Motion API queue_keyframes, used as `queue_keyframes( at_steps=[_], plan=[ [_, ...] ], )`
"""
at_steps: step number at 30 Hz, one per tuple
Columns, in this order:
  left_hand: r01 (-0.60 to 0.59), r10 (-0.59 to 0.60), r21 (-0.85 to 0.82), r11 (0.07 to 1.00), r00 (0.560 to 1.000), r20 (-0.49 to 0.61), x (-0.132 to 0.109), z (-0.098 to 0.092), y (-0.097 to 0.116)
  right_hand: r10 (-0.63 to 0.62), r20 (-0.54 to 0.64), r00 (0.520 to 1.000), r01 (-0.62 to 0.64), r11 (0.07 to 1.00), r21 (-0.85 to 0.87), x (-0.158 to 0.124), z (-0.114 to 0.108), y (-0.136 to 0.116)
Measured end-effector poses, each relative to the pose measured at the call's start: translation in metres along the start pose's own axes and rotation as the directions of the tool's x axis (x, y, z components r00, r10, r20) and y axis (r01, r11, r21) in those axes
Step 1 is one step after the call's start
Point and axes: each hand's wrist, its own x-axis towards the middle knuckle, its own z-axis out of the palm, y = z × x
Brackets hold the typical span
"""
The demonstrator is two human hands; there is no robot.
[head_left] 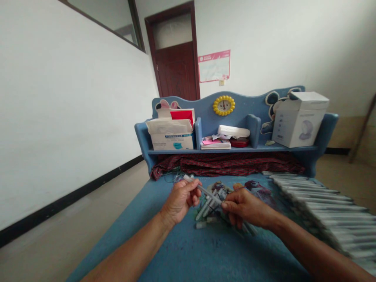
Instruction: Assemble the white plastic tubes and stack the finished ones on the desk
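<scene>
A slim, whitish translucent pen (209, 194) slants between my two hands above the blue table (164, 250). My left hand (182, 196) is closed round its upper left part, and a pale end sticks out past the thumb. At the lower right end, the thumb and fingers of my right hand (245, 205) pinch it. Beneath and between the hands lies a loose pile of clear pen parts (205, 209), partly covered by my right hand. Short pale caps (201, 225) lie at its near edge. A thin reddish line shows by my right index finger; I cannot tell what it is.
Many similar pens (326, 207) lie side by side in a long row on the right. Behind, a red checked cloth (223, 163) lies under a blue shelf (258, 149) holding a mask box (173, 141), papers (216, 145) and a white carton (299, 121).
</scene>
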Motion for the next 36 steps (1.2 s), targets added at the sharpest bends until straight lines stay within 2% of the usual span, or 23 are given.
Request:
queue_keyframes(
  at_steps=[4, 8, 14, 21, 28, 33, 36],
  plan=[
    [-0.006, 0.006, 0.022, 1.0, 1.0, -0.018, -0.001, 0.002, -0.001, -0.028, -0.081, 0.996, 0.016, 0.989, -0.148, 0.0, 0.001, -0.003],
    [-0.012, 0.014, 0.044, 0.999, 0.999, -0.036, -0.002, 0.003, -0.002, -0.11, -0.176, 0.978, 0.061, 0.963, -0.261, -0.001, 0.002, -0.005],
    [-0.018, 0.021, 0.044, 0.999, 0.998, -0.065, 0.0, 0.003, -0.002, -0.237, -0.346, 0.908, 0.023, 0.852, -0.523, -0.004, 0.001, -0.011],
    [-0.022, 0.025, 0.033, 0.999, 0.996, -0.082, 0.001, 0.001, 0.0, -0.209, -0.223, 0.952, 0.117, 0.923, -0.368, 0.0, 0.002, 0.0],
    [-0.015, 0.017, 0.016, 1.0, 0.996, -0.084, 0.0, 0.001, 0.001, -0.216, -0.315, 0.924, 0.117, 0.945, -0.304, 0.002, 0.002, 0.0],
    [-0.017, 0.018, 0.01, 1.0, 0.996, -0.087, 0.0, 0.002, 0.001, -0.189, -0.243, 0.951, 0.13, 0.962, -0.238, 0.001, 0.003, -0.002],
    [-0.016, 0.017, 0.006, 1.0, 0.996, -0.087, 0.0, 0.002, 0.001, -0.188, -0.265, 0.946, 0.131, 0.967, -0.219, 0.002, 0.004, 0.0]
  ],
)
